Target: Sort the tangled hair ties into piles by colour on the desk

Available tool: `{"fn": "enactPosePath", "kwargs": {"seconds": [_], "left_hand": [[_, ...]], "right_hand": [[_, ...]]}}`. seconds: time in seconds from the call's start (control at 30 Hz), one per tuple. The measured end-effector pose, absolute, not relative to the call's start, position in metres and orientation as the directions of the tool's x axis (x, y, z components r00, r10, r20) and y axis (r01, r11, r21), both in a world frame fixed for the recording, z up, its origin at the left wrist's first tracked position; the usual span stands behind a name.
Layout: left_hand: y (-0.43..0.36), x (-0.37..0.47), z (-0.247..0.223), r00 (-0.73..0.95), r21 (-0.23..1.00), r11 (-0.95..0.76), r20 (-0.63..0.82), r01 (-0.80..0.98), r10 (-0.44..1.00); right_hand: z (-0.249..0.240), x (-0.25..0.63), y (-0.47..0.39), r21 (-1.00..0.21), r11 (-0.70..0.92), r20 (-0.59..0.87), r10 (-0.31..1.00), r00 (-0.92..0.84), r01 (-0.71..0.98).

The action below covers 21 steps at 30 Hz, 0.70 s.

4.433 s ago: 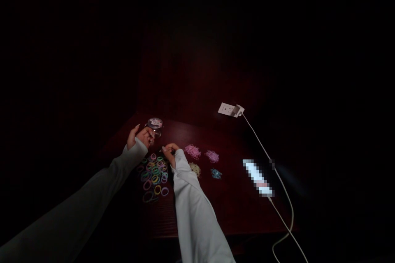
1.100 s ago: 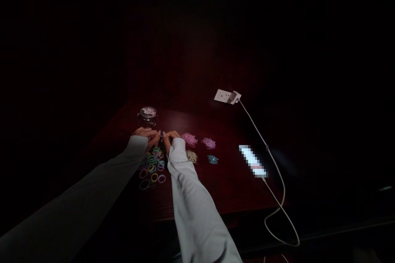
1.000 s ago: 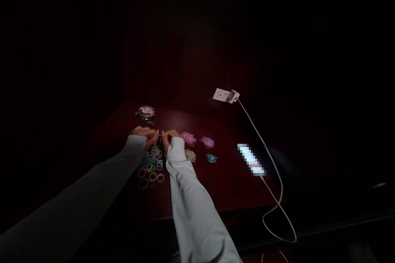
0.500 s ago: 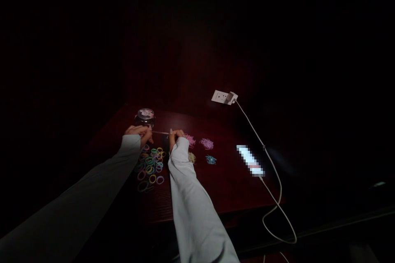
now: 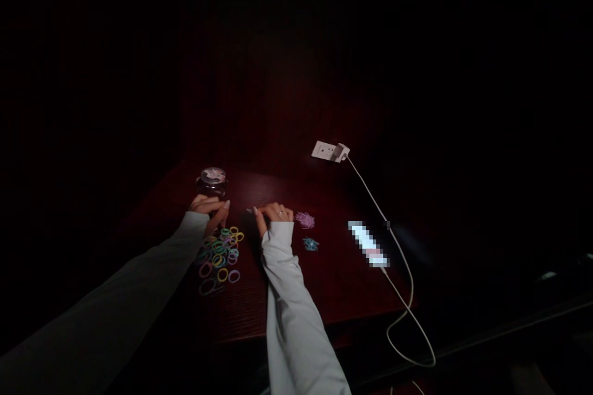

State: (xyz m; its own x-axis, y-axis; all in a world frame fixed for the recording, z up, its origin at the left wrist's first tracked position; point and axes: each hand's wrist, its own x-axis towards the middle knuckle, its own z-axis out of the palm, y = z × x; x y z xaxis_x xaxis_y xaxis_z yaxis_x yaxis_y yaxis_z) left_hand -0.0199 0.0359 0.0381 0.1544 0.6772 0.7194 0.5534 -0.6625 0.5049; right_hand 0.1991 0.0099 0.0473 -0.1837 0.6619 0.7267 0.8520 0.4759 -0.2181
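My left hand (image 5: 208,208) is closed in front of a round lidded jar (image 5: 212,180), thumb and finger near each other; what it holds, if anything, cannot be made out. Just below lie several colourful hair ties (image 5: 222,253) in a loose heap. My right hand (image 5: 277,213), wearing a ring, pinches a small pale strip (image 5: 249,210) whose kind is too small to tell. To its right sit a pile of thin lilac bands (image 5: 305,220) and a smaller blue pile (image 5: 311,244).
A dark reddish table (image 5: 333,284) carries everything. Towards its right edge lies a lit, blurred-out phone (image 5: 368,244) on a white charging cable (image 5: 420,328). The cable loops past the table edge up to a charger (image 5: 341,152) in the wall socket (image 5: 323,150).
The thin strand stretched between my hands no longer spans them. My right hand has moved slightly right and now covers the pink and pale yellow piles. The view has shifted a little.
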Motion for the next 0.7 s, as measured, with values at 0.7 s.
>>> {"fn": "enactPosePath", "kwargs": {"seconds": [0.7], "left_hand": [[0.042,-0.018,0.057,-0.219,0.936,-0.331,0.350,0.120,0.911]], "right_hand": [[0.031,0.336,-0.054,-0.308,-0.130,0.486,0.830,0.273,0.943]]}}
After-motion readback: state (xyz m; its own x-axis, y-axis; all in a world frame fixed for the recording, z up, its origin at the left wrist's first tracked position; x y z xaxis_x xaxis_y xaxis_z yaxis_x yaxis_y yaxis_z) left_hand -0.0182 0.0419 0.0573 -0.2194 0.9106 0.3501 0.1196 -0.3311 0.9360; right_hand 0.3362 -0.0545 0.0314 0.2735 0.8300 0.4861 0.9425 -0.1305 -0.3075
